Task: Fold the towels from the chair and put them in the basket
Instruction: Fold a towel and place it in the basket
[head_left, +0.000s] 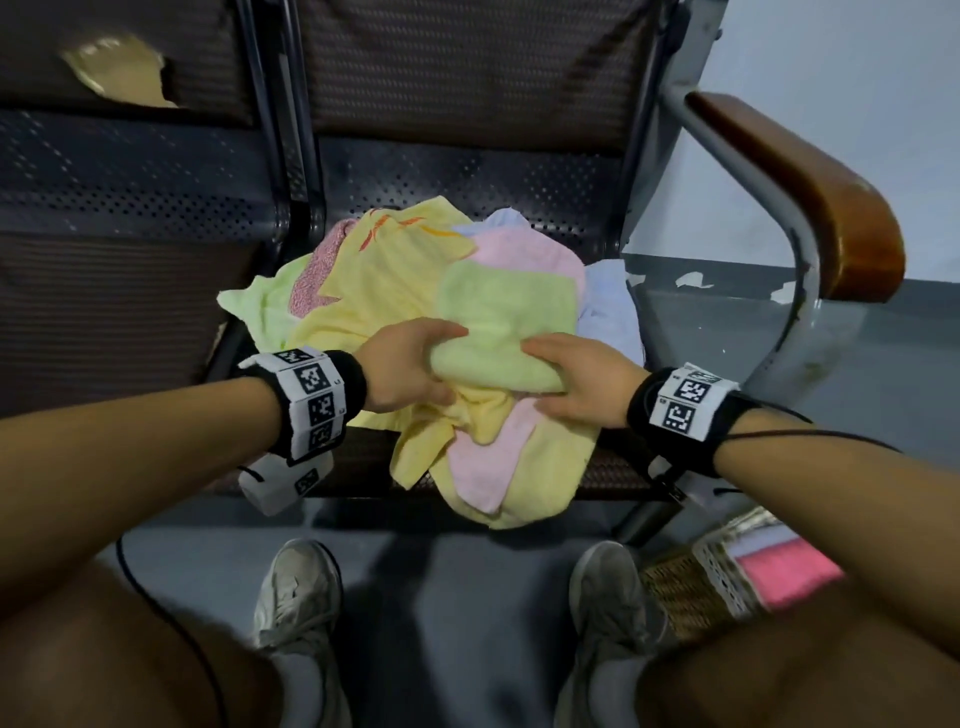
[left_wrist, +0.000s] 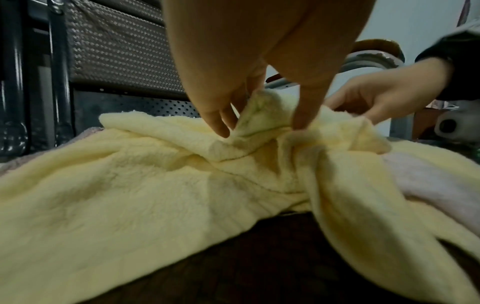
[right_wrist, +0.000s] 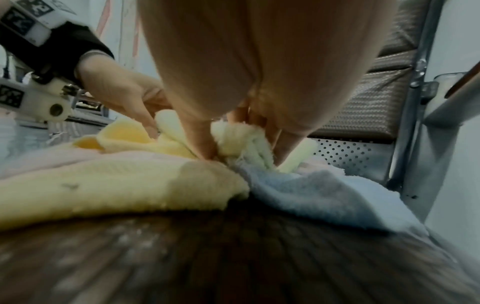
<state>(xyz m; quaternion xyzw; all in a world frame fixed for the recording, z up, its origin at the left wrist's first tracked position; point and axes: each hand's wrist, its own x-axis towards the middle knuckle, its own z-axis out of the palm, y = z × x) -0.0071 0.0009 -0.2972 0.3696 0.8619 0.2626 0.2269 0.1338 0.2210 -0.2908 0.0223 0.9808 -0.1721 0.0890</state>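
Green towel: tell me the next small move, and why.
Probably lift the green towel off the pile toward the basket: it already looks folded, and the left hand and right hand grip its near edge.

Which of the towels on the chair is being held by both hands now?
The folded light green towel on top of the pile: the left hand and right hand grip its near edge. The yellow, pink and blue towels lie loose underneath.

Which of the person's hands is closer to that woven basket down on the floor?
Right. The right hand grips the green towel on the side toward the basket; the left hand holds the towel's far side.
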